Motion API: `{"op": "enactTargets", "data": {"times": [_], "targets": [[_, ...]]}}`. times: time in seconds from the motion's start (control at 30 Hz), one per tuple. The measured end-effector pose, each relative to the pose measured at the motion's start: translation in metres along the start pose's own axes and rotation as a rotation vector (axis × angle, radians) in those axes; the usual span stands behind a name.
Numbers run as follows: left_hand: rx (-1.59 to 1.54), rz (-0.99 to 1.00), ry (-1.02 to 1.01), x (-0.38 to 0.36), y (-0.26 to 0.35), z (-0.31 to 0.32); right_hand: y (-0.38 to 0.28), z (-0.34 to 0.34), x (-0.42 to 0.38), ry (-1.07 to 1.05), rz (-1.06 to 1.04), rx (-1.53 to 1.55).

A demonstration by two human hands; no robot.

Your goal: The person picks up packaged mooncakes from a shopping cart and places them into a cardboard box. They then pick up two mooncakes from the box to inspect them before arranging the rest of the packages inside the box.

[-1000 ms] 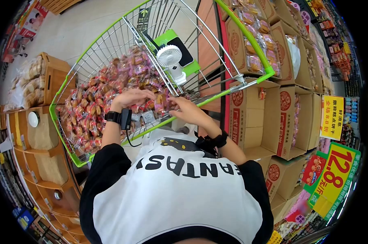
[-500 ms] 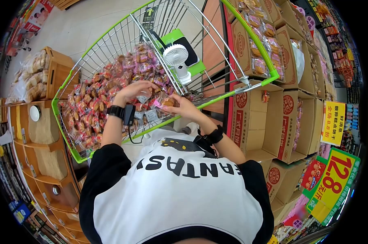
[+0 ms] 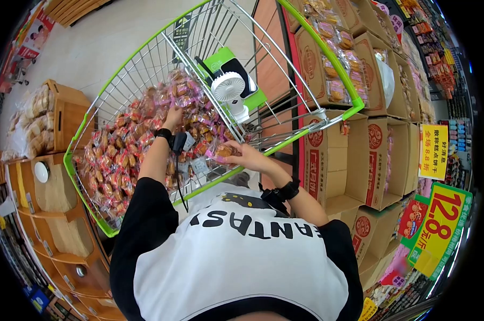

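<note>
A shopping cart [image 3: 161, 33] with green rims holds a heap of individually wrapped pastries [image 3: 121, 152], red-printed packs mostly at the left and pink ones toward the right. My left hand [image 3: 172, 116] reaches into the heap beside the pink packs; its fingertips are hidden among the wrappers. Near the cart's side rail my right hand [image 3: 248, 157] pinches a clear-and-pink wrapped mooncake [image 3: 220, 151] between thumb and fingers. A black device [image 3: 179, 143] with a cable is strapped at my left wrist, and another black strap [image 3: 290, 190] circles my right wrist.
A small white fan [image 3: 229, 85] and a phone [image 3: 248, 76] sit on the cart's green panel. Cardboard mooncake boxes [image 3: 327, 155] line the right side, some holding wrapped pastries. Wooden shelving [image 3: 44, 214] and a crate [image 3: 73, 115] by bagged bread stand left.
My left hand has moved forward, away from my right hand, into the pink packs. My right hand keeps hold of the mooncake. The view has shifted slightly.
</note>
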State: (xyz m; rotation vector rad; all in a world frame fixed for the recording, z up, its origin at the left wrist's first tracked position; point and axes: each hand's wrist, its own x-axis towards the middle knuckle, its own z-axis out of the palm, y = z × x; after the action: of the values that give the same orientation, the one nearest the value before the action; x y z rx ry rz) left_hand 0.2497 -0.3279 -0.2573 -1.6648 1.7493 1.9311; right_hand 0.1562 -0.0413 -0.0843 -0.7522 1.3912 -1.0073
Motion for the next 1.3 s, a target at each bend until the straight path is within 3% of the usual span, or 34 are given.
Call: {"op": "enactTargets", "data": {"times": [0.07,0.13,0.2,0.23,0.33,0.6,0.73,0.77,0.8,0.87,0.93,0.97,1.0,1.07,1.13,1.3], "targets": [[0.498,0.489,0.259,0.035,-0.022,0.002,-0.004,-0.001,-0.001,-0.07,0.06,0.027],[0.465,0.601,0.26,0.038,-0.018,0.011,-0.006,-0.002,-0.002,-0.059,0.093,-0.009],[0.75,0.902,0.276,0.039,-0.013,0.018,-0.008,-0.004,-0.003,-0.085,0.131,-0.167],[0.94,0.769,0.171,0.039,-0.01,0.021,-0.008,-0.004,-0.002,-0.077,0.136,-0.167],[1.074,0.746,0.204,0.032,-0.013,0.029,-0.004,-0.002,-0.004,-0.067,0.08,-0.079],[1.154,0.741,0.239,0.026,-0.009,0.037,-0.016,-0.008,-0.006,-0.182,0.119,-0.22],[1.263,0.777,0.231,0.048,-0.018,0.026,-0.017,-0.011,-0.008,-0.254,-0.011,-0.056],[1.261,0.712,0.091,0.048,-0.015,0.022,-0.008,-0.011,-0.005,-0.266,0.0,0.038],[1.254,0.645,-0.045,0.045,-0.011,0.018,-0.007,-0.009,-0.006,-0.268,-0.013,0.035],[1.181,0.573,-0.011,0.003,0.011,0.015,-0.007,-0.006,-0.01,-0.25,-0.141,0.074],[0.976,0.648,0.032,-0.007,0.007,0.009,-0.006,-0.003,-0.013,-0.223,-0.168,-0.006],[0.763,0.788,-0.048,0.045,-0.027,0.0,-0.009,-0.002,-0.016,-0.222,-0.194,-0.103],[0.767,0.793,-0.038,0.043,-0.029,-0.004,-0.012,-0.002,-0.021,-0.219,-0.221,-0.2],[0.193,0.603,-0.21,0.037,-0.032,-0.007,-0.015,0.001,-0.033,-0.227,-0.225,-0.227],[0.001,0.567,-0.145,-0.01,-0.009,-0.008,-0.012,0.004,-0.048,-0.216,-0.469,-0.255],[-0.232,0.68,0.143,-0.118,0.038,-0.017,-0.011,0.003,-0.096,-0.232,-0.529,-0.142]]}}
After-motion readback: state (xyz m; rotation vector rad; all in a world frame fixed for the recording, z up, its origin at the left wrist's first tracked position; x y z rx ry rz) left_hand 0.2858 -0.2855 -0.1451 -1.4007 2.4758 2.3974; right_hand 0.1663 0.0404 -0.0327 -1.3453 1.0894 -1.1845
